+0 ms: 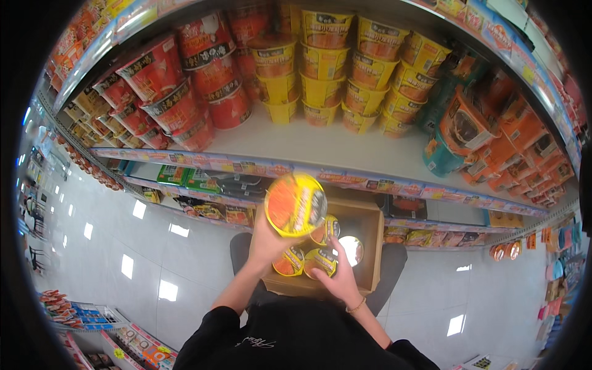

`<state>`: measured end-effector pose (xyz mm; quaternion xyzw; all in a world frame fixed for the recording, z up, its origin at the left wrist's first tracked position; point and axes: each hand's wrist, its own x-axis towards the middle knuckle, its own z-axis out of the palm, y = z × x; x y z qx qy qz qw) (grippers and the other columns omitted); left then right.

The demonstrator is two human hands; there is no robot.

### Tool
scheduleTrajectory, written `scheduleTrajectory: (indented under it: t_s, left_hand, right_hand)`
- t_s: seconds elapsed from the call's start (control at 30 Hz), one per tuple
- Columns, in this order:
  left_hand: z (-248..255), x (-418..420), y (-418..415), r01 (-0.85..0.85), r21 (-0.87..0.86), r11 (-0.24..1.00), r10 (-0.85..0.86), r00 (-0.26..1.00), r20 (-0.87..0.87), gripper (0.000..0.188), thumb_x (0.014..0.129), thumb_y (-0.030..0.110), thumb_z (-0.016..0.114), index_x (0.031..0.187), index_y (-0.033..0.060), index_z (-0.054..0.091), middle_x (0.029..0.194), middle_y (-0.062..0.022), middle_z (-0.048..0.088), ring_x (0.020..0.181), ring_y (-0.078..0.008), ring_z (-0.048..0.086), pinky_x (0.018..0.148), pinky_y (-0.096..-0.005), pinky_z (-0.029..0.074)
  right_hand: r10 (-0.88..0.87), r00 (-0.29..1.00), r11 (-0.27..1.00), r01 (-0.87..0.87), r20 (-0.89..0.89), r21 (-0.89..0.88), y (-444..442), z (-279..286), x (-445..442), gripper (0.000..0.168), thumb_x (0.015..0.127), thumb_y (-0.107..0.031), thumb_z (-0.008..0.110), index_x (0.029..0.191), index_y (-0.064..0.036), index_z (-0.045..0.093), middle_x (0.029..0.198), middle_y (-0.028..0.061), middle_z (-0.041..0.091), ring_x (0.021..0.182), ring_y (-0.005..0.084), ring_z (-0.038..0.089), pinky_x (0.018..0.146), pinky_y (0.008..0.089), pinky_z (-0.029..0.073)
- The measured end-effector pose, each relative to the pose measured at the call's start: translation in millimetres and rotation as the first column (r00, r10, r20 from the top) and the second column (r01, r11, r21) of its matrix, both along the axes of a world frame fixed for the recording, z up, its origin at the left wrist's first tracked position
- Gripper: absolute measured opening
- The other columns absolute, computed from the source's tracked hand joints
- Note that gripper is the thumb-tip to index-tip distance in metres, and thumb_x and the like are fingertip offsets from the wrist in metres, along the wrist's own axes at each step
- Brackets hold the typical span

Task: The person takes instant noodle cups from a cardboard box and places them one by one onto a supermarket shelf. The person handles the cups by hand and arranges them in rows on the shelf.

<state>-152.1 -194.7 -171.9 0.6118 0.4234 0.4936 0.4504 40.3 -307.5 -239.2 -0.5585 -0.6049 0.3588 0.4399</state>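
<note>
My left hand holds up a yellow instant noodle cup, its printed lid turned towards me. Below it, an open cardboard box sits between my knees. Inside the box stand more yellow noodle cups, one at the front left, one in the front middle and one behind. My right hand reaches over the box with thumb and fingers apart around the right side of the front middle cup. Whether it touches that cup is unclear. A shiny round surface shows at the box's right.
Ahead, a shelf carries stacked yellow noodle cups, red noodle buckets on the left and orange packs on the right. The shelf's front edge runs just beyond the box. Lower shelves hold packaged food.
</note>
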Motion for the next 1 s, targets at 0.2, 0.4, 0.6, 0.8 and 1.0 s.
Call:
scheduleTrajectory:
  t_s: [0.2,0.4,0.6,0.8,1.0]
  left_hand:
    - [121.7,-0.9,103.1,-0.243,0.588,0.771,0.237,0.967,0.089,0.073,0.074,0.003,0.087,0.135,0.0026,0.047,0.127,-0.0097,0.062,0.115,-0.0186,0.061,0.102,-0.0351,0.049]
    - [210.3,2.3,187.3,-0.359,0.711,0.605,0.465,0.884,0.051,0.057,0.085,0.027,0.083,0.126,-0.0044,0.059,0.116,-0.0125,0.071,0.102,-0.0166,0.066,0.091,-0.0305,0.051]
    - [232.9,11.3,249.8,-0.254,0.573,0.779,0.372,0.923,-0.096,0.071,0.084,0.04,0.083,0.129,-0.0083,0.058,0.118,-0.0156,0.071,0.105,-0.0192,0.067,0.091,-0.0332,0.052]
    - [217.8,18.1,258.2,-0.339,0.527,0.779,0.452,0.886,-0.099,0.095,0.083,0.052,0.082,0.14,-0.0133,0.045,0.13,-0.0219,0.066,0.117,-0.0274,0.065,0.098,-0.0361,0.049]
    - [202.2,16.9,258.7,-0.369,0.675,0.639,0.504,0.864,-0.005,0.087,0.088,0.044,0.081,0.143,-0.0109,0.042,0.132,-0.0218,0.062,0.123,-0.0312,0.06,0.104,-0.0388,0.045]
  right_hand:
    - [-0.048,0.986,0.998,0.043,0.159,0.036,-5.3,-25.0,-2.4,0.078,0.085,-0.02,0.078,0.149,0.002,0.04,0.15,0.024,0.047,0.141,0.038,0.045,0.117,0.0434,0.036]
    - [-0.072,0.988,0.994,0.06,0.14,0.087,-3.9,-22.8,-4.5,0.065,0.086,-0.017,0.075,0.142,0.0,0.047,0.146,0.024,0.051,0.137,0.0402,0.048,0.115,0.0447,0.039]
    - [-0.09,0.987,0.99,0.074,0.134,0.118,-3.4,-28.3,-2.2,0.056,0.089,-0.019,0.074,0.137,0.0,0.052,0.142,0.0227,0.054,0.132,0.0406,0.052,0.11,0.0443,0.044]
    - [-0.1,0.99,0.989,0.088,0.098,0.116,-5.4,-29.5,-0.2,0.051,0.089,-0.016,0.072,0.134,0.0,0.055,0.138,0.0222,0.056,0.129,0.0404,0.054,0.108,0.0436,0.045]
    - [-0.098,0.989,0.992,0.088,0.108,0.094,-4.6,-24.2,-1.5,0.048,0.09,-0.014,0.07,0.133,-0.002,0.056,0.138,0.022,0.056,0.128,0.0412,0.054,0.109,0.0437,0.044]
